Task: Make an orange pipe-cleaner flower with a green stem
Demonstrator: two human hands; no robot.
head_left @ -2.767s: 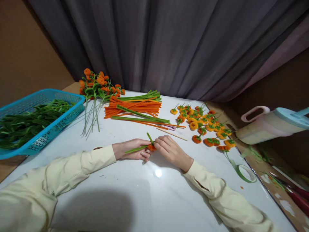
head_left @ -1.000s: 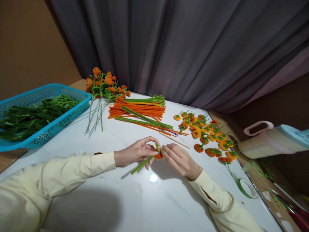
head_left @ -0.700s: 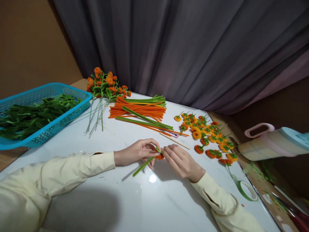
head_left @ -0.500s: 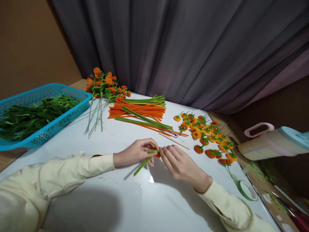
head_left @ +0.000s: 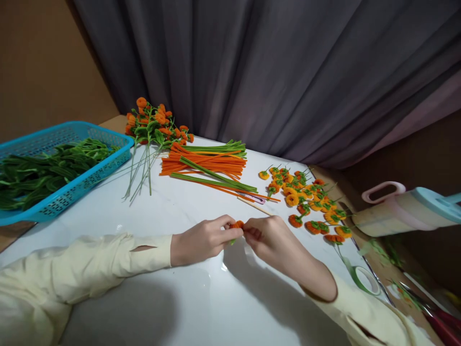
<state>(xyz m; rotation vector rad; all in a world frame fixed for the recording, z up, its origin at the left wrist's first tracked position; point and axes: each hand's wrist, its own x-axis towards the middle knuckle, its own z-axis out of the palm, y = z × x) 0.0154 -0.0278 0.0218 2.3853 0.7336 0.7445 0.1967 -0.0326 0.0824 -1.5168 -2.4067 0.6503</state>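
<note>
Between my two hands, above the white table (head_left: 173,298), is a small orange pipe-cleaner flower (head_left: 236,224). My left hand (head_left: 207,238) pinches it from the left between thumb and fingers, and a bit of green pipe cleaner (head_left: 232,241) shows below the thumb. My right hand (head_left: 275,242) is closed, its fingertips pressed together at the flower's right edge; what exactly lies between them is mostly hidden. Just beyond the hands lies a thin wooden stick (head_left: 252,205), partly covered by my right hand. Behind it are loose orange pipe cleaners (head_left: 205,166) and green pipe cleaners (head_left: 216,179).
At left stands a blue basket (head_left: 86,180) of green leaves (head_left: 54,168). Stemmed orange flowers (head_left: 158,122) lie at the back. Several finished flower heads (head_left: 313,204) spread at right, near green tape (head_left: 365,280), a tumbler (head_left: 392,214) and red-handled scissors (head_left: 437,319).
My left hand has turned so its fingers cover most of the green pipe cleaner that stuck out below. My right hand has rotated, wrist raised, its fingertips still at the flower.
</note>
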